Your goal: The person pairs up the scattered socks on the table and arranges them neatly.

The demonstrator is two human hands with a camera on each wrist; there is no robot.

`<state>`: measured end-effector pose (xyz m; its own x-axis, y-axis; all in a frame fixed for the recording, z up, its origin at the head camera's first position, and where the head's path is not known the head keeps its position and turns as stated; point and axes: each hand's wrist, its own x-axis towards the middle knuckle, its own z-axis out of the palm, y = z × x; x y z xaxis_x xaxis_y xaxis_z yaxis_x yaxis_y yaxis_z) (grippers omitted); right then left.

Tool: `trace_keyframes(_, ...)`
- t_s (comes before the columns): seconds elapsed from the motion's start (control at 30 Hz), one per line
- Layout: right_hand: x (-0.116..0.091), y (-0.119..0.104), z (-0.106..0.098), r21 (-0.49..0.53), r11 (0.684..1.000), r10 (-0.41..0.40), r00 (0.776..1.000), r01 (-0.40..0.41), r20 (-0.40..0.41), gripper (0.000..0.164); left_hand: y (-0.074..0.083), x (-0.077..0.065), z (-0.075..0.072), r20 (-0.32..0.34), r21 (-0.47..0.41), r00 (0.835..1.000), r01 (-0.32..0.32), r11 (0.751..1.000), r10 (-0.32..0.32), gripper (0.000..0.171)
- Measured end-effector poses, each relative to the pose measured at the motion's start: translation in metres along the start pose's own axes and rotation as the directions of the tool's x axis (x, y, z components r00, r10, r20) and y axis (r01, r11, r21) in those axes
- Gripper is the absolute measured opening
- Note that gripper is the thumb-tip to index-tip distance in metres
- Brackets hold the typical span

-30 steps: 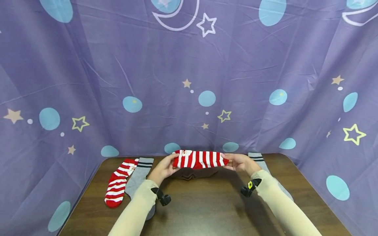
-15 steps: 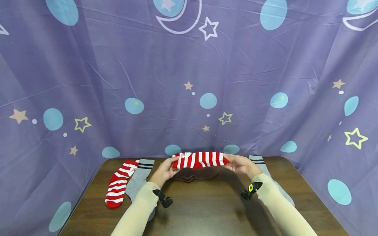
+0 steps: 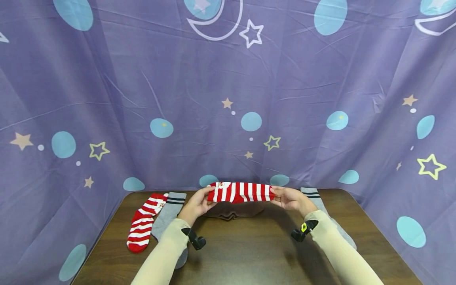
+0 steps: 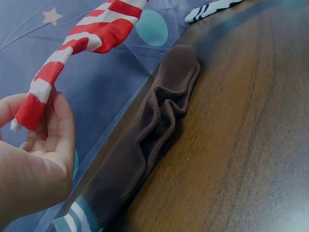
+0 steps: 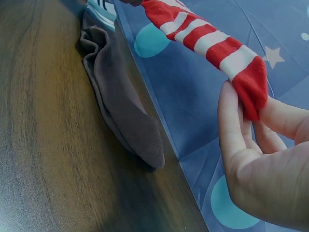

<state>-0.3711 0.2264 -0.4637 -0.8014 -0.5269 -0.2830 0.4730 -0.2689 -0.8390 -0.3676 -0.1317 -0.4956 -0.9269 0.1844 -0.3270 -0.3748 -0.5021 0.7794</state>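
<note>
A red-and-white striped sock (image 3: 242, 192) with a small character patch is stretched level between both hands, raised over the far part of the table. My left hand (image 3: 198, 202) pinches its cuff end, and my right hand (image 3: 292, 199) pinches the red toe end. Both wrist views show thumb on one side and fingers on the other side of the striped sock (image 4: 53, 67). Below it a dark brown sock (image 5: 118, 92) with a teal-and-white striped cuff lies rumpled along the table's back edge, mostly hidden in the head view.
To the left lie another red-and-white striped sock (image 3: 141, 223) and a grey sock (image 3: 165, 217) with black bands, partly under the left sleeve. A second grey sock (image 3: 320, 202) lies at the right, partly behind the right forearm. A purple curtain (image 3: 228, 79) hangs behind the wooden table (image 3: 242, 253).
Both hands keep the striped sock stretched in nearly the same place. The head view has tilted slightly, and the other socks lie unmoved.
</note>
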Motion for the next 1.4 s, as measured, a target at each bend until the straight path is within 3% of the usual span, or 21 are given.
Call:
trace_keyframes(0.33,0.000,0.004,-0.002,0.029,0.999,0.027,0.999,-0.025,-0.043,0.029,0.000,-0.005,-0.005,0.050,0.030,0.999,0.006,1.000,-0.007,0.010)
trace_keyframes(0.67,0.001,0.011,-0.003,0.004,0.998,0.060,0.997,-0.059,-0.041,0.027,0.002,-0.009,-0.012,0.144,0.070,0.989,0.029,0.997,-0.038,0.014)
trace_keyframes(1.1,0.003,0.015,-0.004,-0.015,0.995,0.102,0.994,-0.103,-0.028,0.024,0.006,-0.013,-0.017,0.156,0.172,0.984,0.057,0.983,-0.085,0.019)
trace_keyframes(1.4,0.006,0.019,0.000,-0.018,0.994,0.106,0.991,-0.107,-0.078,0.018,0.008,-0.011,-0.022,0.167,0.209,0.981,0.062,0.976,-0.098,0.028)
